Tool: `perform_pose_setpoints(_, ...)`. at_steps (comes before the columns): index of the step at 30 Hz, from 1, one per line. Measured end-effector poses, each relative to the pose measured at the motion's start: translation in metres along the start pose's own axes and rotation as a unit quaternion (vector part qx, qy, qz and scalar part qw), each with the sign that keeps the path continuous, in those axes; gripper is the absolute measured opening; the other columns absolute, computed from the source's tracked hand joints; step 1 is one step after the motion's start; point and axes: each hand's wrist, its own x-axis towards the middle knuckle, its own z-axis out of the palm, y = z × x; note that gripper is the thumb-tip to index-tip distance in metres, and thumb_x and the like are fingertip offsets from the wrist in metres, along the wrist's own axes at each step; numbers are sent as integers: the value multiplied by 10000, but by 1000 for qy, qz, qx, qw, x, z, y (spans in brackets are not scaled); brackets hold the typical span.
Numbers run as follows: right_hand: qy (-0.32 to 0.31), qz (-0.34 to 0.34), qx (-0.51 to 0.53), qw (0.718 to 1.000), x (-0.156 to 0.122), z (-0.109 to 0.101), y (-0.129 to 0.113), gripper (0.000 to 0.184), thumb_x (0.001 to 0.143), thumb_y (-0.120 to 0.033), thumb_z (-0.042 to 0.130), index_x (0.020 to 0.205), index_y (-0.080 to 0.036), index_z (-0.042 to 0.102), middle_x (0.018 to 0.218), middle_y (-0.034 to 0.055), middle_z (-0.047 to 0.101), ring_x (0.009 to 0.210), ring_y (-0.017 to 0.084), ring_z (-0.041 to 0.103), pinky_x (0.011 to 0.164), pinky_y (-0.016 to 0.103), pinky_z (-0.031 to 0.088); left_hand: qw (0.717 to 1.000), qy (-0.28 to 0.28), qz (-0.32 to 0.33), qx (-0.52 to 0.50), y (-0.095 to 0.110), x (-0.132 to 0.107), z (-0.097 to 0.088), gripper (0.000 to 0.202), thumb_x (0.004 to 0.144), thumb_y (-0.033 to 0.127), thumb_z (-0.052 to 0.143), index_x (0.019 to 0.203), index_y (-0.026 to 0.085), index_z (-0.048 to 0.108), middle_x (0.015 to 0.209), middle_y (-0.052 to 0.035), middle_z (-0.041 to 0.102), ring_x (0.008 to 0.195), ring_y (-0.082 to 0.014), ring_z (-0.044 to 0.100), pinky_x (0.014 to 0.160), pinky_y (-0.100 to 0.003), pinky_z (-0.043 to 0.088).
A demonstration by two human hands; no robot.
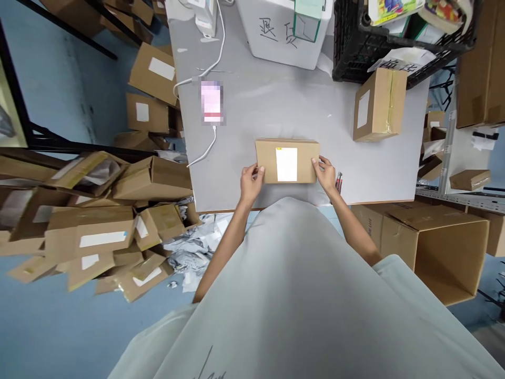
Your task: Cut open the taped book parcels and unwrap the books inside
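A brown cardboard box [306, 164] with a white label [286, 164] on the side toward me is at the near edge of the grey table. My left hand [251, 181] grips its left end, with the thumb on the labelled side. At the opposite end, my right hand [324, 172] holds the box the same way, its fingers partly behind the edge. Just right of that hand lies a red and black pen-like tool [339, 181], partly hidden by the wrist.
A taped box [389, 105] stands at the table's right, by a black crate [347, 58]. A white bin [272, 45] is at the back. A phone [212, 102] with a cable lies left. Cardboard boxes [94, 226] pile up on the left floor; a large open carton [450, 252] sits right.
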Motion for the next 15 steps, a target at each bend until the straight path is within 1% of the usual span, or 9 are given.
perform_pose_setpoints(2, 13, 17, -1, 1000, 12, 7, 5, 698, 1040, -822, 509, 1018, -206, 837, 1432, 171, 747, 1341, 335, 721, 1194, 531, 557, 1000, -1, 9, 0, 3, 18, 8, 590, 1053, 661, 587, 1347, 170, 729, 1277, -166, 679, 1235, -277, 689, 1143, -419, 564)
perform_pose_setpoints(3, 15, 25, -2, 1000, 16, 11, 8, 707, 1039, -827, 500, 1009, -201, 828, 1398, 180, 761, 1312, 335, 733, 1177, 527, 564, 1000, 0, 12, 2, 3, 27, 12, 557, 1060, 637, 590, 1328, 166, 719, 1277, -171, 671, 1241, -282, 682, 1148, -422, 556)
perform_pose_setpoints(4, 14, 32, -2, 999, 19, 16, 10, 724, 1042, -835, 475, 1022, -197, 818, 1371, 189, 771, 1287, 334, 739, 1159, 524, 572, 1000, 0, 11, 3, 3, 34, 17, 528, 1069, 624, 581, 1300, 166, 704, 1278, -177, 667, 1244, -286, 676, 1146, -426, 551)
perform_pose_setpoints(6, 9, 46, -1, 999, 19, 26, 11, 784, 1056, -856, 384, 1109, -189, 794, 1345, 202, 777, 1253, 334, 738, 1135, 523, 574, 1000, -3, 2, -8, 2, 43, 25, 505, 1089, 636, 544, 1263, 174, 645, 1291, -182, 666, 1234, -282, 673, 1124, -426, 552)
perform_pose_setpoints(8, 13, 64, 4, 998, 16, 37, 9, 865, 1070, -868, 248, 1206, -182, 757, 1321, 212, 779, 1224, 334, 733, 1119, 522, 568, 999, -2, -7, -39, 0, 45, 33, 534, 1102, 692, 482, 1265, 191, 570, 1307, -181, 669, 1221, -271, 675, 1103, -422, 554)
perform_pose_setpoints(10, 27, 85, 10, 996, 12, 46, 6, 925, 1068, -874, 142, 1235, -181, 732, 1281, 214, 785, 1185, 332, 734, 1093, 503, 566, 997, 10, -7, -73, -2, 42, 39, 602, 1092, 769, 423, 1280, 205, 520, 1314, -178, 673, 1228, -268, 669, 1108, -423, 542)
perform_pose_setpoints(13, 37, 101, 9, 994, 8, 52, 3, 954, 1057, -886, 97, 1216, -191, 731, 1247, 209, 789, 1157, 340, 735, 1058, 481, 564, 996, 30, -2, -86, -5, 37, 44, 702, 1055, 850, 386, 1298, 204, 513, 1341, -193, 670, 1247, -285, 656, 1136, -442, 516)
perform_pose_setpoints(15, 36, 107, 0, 994, 7, 52, 2, 959, 1055, -888, 93, 1222, -194, 734, 1261, 217, 786, 1163, 361, 731, 1057, 499, 554, 997, 28, -1, -77, -6, 36, 45, 727, 1053, 854, 378, 1317, 194, 530, 1363, -208, 669, 1265, -300, 649, 1154, -461, 503)
